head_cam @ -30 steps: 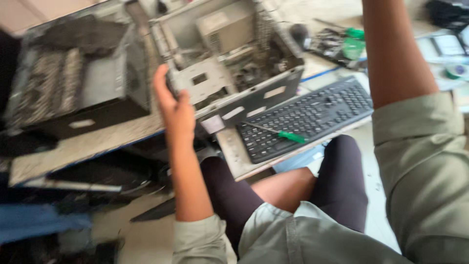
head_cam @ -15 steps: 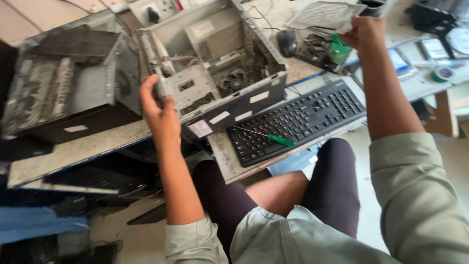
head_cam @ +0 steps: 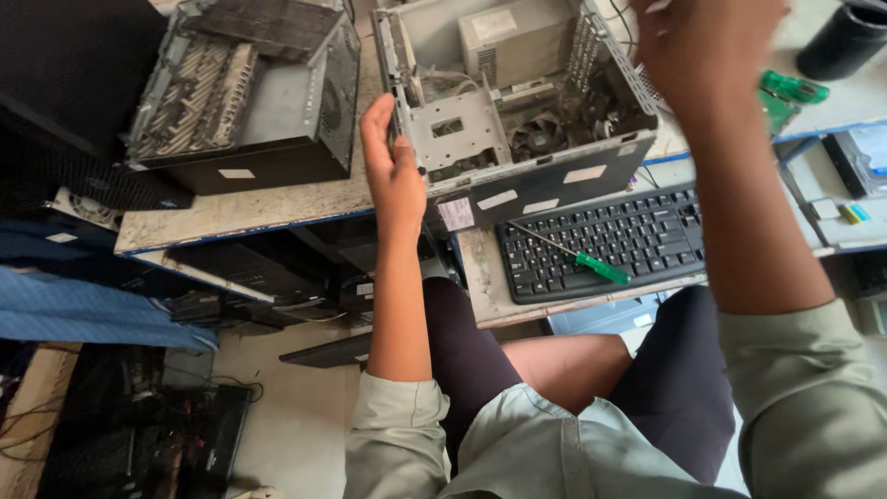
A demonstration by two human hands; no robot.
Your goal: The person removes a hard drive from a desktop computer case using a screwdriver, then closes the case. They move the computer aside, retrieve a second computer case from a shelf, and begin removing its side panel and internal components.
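We see our left hand (head_cam: 393,171) raised against the near left corner of the open computer case (head_cam: 517,102), fingers straight and only loosely curled, thumb pressed to the metal edge; it steadies the case but clasps nothing. The case lies on its side on the worn table (head_cam: 277,208), its opened side up, showing a grey drive bracket (head_cam: 457,125), a boxy power supply (head_cam: 517,37) at the far end and a dusty fan (head_cam: 540,139) deep inside.

Our right hand (head_cam: 707,46) is lifted high over the case's right side, blurred, so we cannot tell how far it is open or whether it holds anything.

Just near the case, a black keyboard (head_cam: 614,240) rests on the table edge above our lap, and a green-handled screwdriver (head_cam: 577,259) lies across its keys. To the left stands a second case (head_cam: 249,92), dark and dusty, well apart from our hands. At the far right, a green circuit board (head_cam: 785,97) lies beside a dark cylinder (head_cam: 845,42).
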